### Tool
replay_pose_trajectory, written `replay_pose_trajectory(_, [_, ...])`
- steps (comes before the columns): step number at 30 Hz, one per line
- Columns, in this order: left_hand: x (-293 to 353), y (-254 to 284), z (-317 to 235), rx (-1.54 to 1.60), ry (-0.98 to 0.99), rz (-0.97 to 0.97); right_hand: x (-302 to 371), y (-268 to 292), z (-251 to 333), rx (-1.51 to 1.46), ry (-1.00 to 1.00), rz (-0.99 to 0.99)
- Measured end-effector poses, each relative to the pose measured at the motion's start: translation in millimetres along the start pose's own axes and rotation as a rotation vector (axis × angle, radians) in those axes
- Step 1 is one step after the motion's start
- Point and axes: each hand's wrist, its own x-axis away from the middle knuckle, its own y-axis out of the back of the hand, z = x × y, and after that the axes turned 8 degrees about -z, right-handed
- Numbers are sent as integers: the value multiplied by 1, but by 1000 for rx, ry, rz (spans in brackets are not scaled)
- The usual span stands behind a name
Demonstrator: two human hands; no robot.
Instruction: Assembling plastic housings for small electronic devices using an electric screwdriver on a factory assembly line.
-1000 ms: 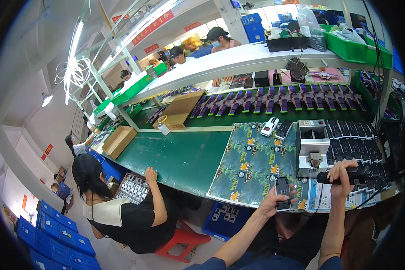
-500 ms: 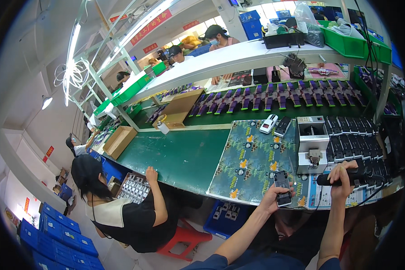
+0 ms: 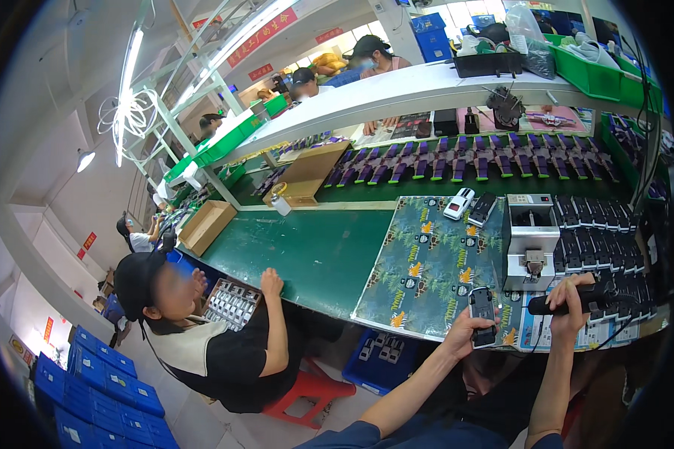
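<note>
My left hand (image 3: 459, 337) is closed around a toy car (image 3: 482, 304), its black underside turned up, just over the front edge of the bench. Close to its right, my right hand (image 3: 571, 307) wraps round a black electric screwdriver (image 3: 597, 297) lying level, its tip pointing left toward the car. A gap separates the tool from the car. Behind my hands stands a silver screw feeder (image 3: 529, 239). Rows of black-and-white toy car bodies (image 3: 595, 251) lie to its right. A white toy car (image 3: 458, 203) and a black toy car (image 3: 483, 209) sit left of the feeder.
A patterned mat (image 3: 427, 262) covers my part of the green bench (image 3: 314, 243). At left a co-worker (image 3: 217, 352) sits on a red stool (image 3: 311, 393) by a tray of small parts (image 3: 232, 304). A blue bin (image 3: 363, 367) stands below. Purple toy pieces (image 3: 464, 159) line the far strip.
The co-worker at left has turned their head toward my side, and another hand of theirs shows. My view has shifted slightly. The toy car and screwdriver stay in my hands, the car tilted more upright.
</note>
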Motion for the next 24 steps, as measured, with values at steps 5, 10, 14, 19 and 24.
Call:
replay_pose_trajectory(5, [-1,-4,3,9,0,22,1,4,3,5,-6,-7])
replay_pose_trajectory(10, [1,-2,2,25,-10,-20,1,3,-2,1,-14,21])
replay_pose_trajectory(14, [-3,-1,5,-2,-28,-30,3,8,-7,-6,-41,-20])
replay_pose_trajectory(19, [-3,-6,4,-32,-10,-9,0,26,-8,-5,-32,17])
replay_pose_trajectory(24, [-1,-5,6,-4,-29,-39,1,21,-10,9,-37,17])
